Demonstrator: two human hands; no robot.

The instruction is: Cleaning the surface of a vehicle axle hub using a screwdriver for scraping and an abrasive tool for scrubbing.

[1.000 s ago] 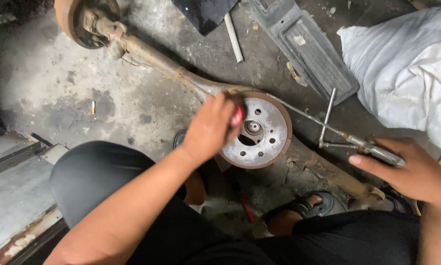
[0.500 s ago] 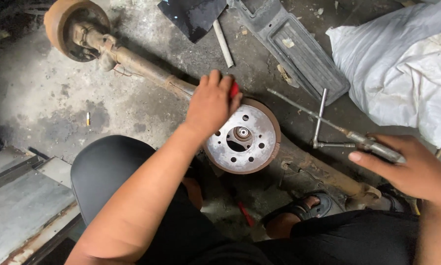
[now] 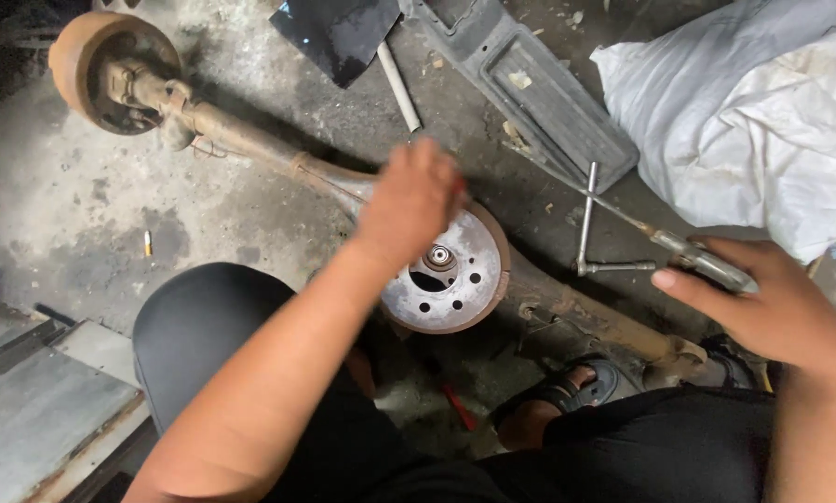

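Nearest you, your knees in black trousers frame the work, and your sandalled foot [image 3: 576,391] rests on the stained concrete floor [image 3: 55,214] just below the rusty axle tube [image 3: 604,321].

Between your knees stands the round, rust-edged steel brake hub plate with its ring of bolt holes [image 3: 446,279]. Its face is bare: the bolt holes are empty and the small centre spindle nut [image 3: 439,254] still sits in place, so by the look of it the stripping is partly done and the hub itself remains on the axle.

Your left hand [image 3: 413,200] lies over the upper left rim of that plate, fingers curled downward and blurred with motion. A sliver of red shows at its edge, but you cannot tell what it grips, or whether it grips at all.

Your right hand [image 3: 762,303] is off to the right, well apart from the hub, closed loosely around the handle end of a long grey metal wrench bar [image 3: 688,251], thumb stretched out along it. Just beside it lies an L-shaped steel socket wrench [image 3: 587,237].

Farther off, the axle runs up-left to the rusty brown brake drum [image 3: 101,65]. Beyond lie a grey plastic panel [image 3: 539,93], a black sheet [image 3: 339,33] and a white sack [image 3: 753,121].
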